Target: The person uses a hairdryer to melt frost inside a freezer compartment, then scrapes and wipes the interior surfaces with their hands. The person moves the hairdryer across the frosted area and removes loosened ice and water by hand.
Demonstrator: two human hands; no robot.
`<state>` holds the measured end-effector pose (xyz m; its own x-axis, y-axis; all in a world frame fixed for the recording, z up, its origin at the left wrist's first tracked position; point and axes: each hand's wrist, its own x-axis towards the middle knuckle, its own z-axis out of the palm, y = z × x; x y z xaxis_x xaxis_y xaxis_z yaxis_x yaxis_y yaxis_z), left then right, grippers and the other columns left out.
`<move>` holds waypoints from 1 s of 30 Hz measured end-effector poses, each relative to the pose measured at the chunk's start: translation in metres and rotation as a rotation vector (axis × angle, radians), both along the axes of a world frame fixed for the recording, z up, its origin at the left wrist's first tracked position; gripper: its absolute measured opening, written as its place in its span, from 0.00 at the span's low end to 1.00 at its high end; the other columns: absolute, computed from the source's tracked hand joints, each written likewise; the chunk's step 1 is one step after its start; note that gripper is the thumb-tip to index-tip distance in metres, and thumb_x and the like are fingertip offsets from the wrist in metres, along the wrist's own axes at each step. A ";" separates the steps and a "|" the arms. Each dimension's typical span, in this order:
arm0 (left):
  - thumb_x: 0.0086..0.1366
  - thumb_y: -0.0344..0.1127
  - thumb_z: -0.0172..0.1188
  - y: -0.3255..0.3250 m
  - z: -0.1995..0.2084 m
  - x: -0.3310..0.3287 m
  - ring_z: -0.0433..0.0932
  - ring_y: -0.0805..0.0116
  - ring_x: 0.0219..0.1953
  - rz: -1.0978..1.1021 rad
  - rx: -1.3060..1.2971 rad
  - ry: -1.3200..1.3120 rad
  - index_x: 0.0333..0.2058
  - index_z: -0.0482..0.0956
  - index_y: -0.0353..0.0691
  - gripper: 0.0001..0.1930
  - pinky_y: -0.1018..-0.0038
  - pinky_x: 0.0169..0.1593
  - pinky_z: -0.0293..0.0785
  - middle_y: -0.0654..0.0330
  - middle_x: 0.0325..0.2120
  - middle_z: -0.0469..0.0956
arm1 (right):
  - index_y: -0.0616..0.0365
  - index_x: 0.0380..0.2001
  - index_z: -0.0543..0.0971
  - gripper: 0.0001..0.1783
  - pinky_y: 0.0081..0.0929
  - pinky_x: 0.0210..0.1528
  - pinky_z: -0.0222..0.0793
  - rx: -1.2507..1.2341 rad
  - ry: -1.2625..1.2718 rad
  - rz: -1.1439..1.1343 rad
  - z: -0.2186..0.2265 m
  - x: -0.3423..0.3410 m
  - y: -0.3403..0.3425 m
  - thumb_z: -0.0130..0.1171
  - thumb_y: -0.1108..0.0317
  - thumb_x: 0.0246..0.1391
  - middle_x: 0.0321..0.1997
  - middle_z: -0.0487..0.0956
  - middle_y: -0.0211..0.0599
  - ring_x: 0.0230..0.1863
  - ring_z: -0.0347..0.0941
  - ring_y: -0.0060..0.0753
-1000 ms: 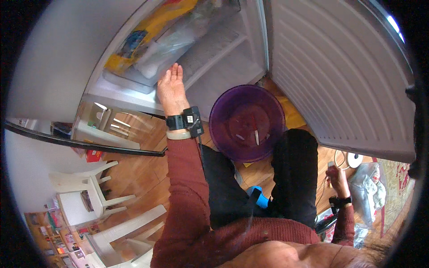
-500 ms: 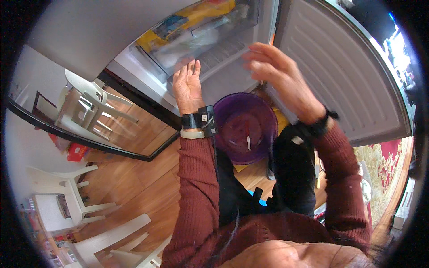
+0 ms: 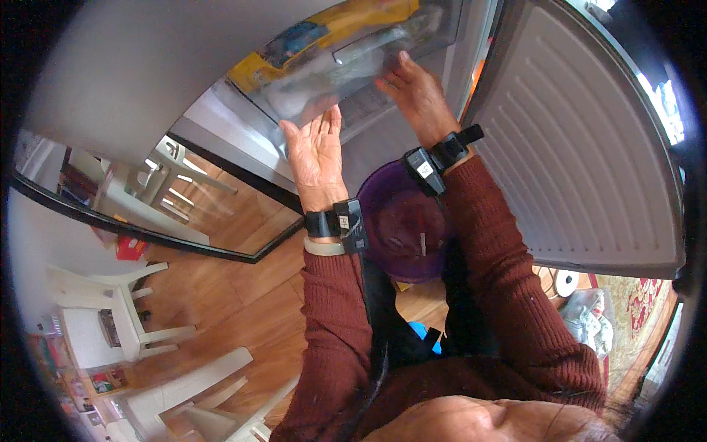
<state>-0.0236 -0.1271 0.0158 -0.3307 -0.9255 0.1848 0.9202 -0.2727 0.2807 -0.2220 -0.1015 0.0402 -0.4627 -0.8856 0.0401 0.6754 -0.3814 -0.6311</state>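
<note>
While the clear drawer (image 3: 298,96) sits in the freezer (image 3: 213,110), above the purple tub (image 3: 383,254), my left hand (image 3: 318,153) is palm up, fingers extended at its lower edge, unclosed; my right hand (image 3: 421,97) is half-curled beside it, grip: cannot tell.

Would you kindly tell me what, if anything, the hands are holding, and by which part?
The left hand, palm up, and the right hand are at the lower edge of the clear drawer; whether either actually grips it cannot be told.
</note>
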 end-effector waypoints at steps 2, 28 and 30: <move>0.64 0.55 0.66 0.000 0.001 0.000 0.50 0.45 0.74 0.039 0.045 -0.054 0.68 0.43 0.16 0.55 0.50 0.76 0.53 0.36 0.72 0.45 | 0.63 0.48 0.74 0.20 0.46 0.58 0.76 0.052 -0.067 -0.023 0.002 0.000 -0.003 0.64 0.58 0.65 0.48 0.75 0.40 0.51 0.73 0.39; 0.59 0.65 0.67 0.005 0.005 -0.003 0.49 0.41 0.73 0.143 0.068 -0.197 0.66 0.37 0.10 0.66 0.47 0.76 0.51 0.31 0.69 0.47 | 0.66 0.58 0.71 0.30 0.55 0.66 0.69 0.021 -0.096 0.115 0.008 0.026 0.005 0.62 0.51 0.66 0.57 0.70 0.47 0.63 0.66 0.50; 0.59 0.65 0.67 0.005 0.004 -0.002 0.49 0.41 0.74 0.145 0.012 -0.207 0.66 0.37 0.10 0.66 0.47 0.76 0.50 0.30 0.69 0.46 | 0.65 0.56 0.73 0.28 0.55 0.65 0.70 0.043 -0.073 0.109 0.005 0.025 0.001 0.63 0.52 0.66 0.54 0.72 0.44 0.59 0.69 0.47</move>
<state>-0.0257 -0.1217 0.0198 -0.2243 -0.9677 0.1156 0.8733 -0.1469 0.4645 -0.1975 -0.1003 0.0456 -0.3638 -0.9310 -0.0293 0.7563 -0.2768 -0.5928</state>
